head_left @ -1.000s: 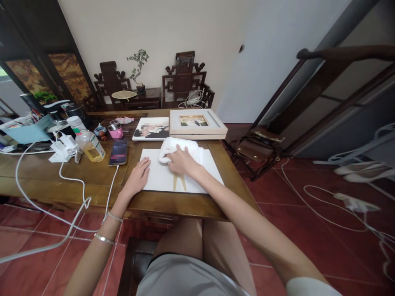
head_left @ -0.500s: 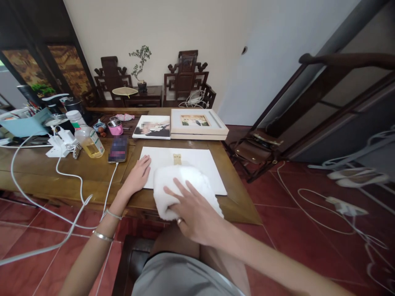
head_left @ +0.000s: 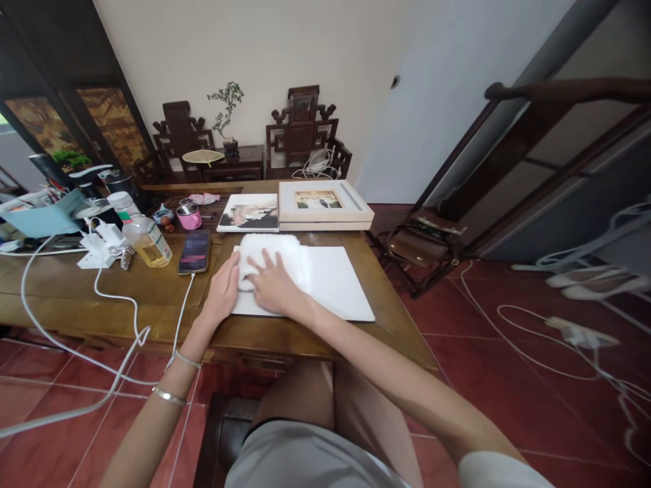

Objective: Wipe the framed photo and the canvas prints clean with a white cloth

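A folded white fluffy towel [head_left: 277,247] lies over the upper left part of a flat white board [head_left: 333,285] on the wooden table. My right hand [head_left: 274,286] rests on the towel from above, its fingers spread and pressed flat into the pile. Close beside it, my left hand [head_left: 224,288] lies along the board's left edge with its fingers stretched out, holding nothing. The small tan patch on the board is hidden beneath the towel.
Behind the board lie a photo panel [head_left: 249,213] and a framed picture [head_left: 325,203]. To the left are a phone [head_left: 194,252] on a charging cable, a pink cup [head_left: 189,215], a bottle of yellowish liquid [head_left: 147,238] and a power strip [head_left: 99,244].
My right hand and the towel have moved up and left across the board, covering the tan patch. My left hand stays at the left edge, slightly lower and turned more onto its side.
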Demonstrator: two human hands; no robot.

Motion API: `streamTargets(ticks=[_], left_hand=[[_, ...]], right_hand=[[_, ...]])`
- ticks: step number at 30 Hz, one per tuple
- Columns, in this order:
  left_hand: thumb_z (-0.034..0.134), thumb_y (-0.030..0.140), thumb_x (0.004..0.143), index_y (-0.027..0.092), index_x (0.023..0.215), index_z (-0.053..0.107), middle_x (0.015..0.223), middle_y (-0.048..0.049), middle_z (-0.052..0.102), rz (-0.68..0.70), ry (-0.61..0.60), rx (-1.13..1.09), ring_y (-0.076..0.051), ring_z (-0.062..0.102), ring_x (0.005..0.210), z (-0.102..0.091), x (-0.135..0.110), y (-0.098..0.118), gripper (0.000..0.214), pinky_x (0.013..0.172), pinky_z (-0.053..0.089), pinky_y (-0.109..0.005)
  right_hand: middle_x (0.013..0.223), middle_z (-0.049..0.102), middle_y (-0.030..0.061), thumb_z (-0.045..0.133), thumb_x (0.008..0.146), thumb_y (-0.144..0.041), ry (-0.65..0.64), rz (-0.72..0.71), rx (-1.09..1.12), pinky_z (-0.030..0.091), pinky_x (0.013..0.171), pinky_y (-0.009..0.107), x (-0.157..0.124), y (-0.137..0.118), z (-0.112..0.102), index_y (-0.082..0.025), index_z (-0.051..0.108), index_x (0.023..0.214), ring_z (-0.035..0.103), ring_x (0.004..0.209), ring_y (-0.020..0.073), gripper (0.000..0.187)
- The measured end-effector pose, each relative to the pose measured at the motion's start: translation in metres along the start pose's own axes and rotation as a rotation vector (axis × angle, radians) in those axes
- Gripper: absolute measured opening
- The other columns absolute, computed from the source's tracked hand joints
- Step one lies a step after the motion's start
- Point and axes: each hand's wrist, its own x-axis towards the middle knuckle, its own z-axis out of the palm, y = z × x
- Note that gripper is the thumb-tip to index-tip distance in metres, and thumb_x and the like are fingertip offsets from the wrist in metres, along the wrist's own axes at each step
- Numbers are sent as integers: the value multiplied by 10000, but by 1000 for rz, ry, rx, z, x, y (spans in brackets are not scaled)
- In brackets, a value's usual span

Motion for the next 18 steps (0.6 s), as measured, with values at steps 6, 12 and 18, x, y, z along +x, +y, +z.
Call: streamTargets(ticks=[6,12,18], left_hand=[[154,451,977,124,1389,422,1450,-98,441,-8,12,-46,-184,373,1363,-3,-2,3,590,1157,272,-363],[286,429,956,101,1375,437,1469,-135,397,-23,-161,60,-227,339,1382,3,-3,-3,553,1163,242,-427],[351,342,936,103,1327,493,1445,-158,428,44,-232,168,-258,331,1384,5,-3,-8,480,1144,257,-469]], right_hand=[[1463,409,134,466,784,-123,-123,-274,87,199,1095,588,-63,-22,-23,-132,637,1152,282,1372,354,406],[1318,564,148,476,751,-110,-184,-100,124,258,1103,475,-81,13,-40,-180,666,1080,409,1316,278,386],[1312,560,163,392,817,-145,-64,84,99,189,1110,508,-21,46,-17,-124,585,1232,277,1382,301,458]])
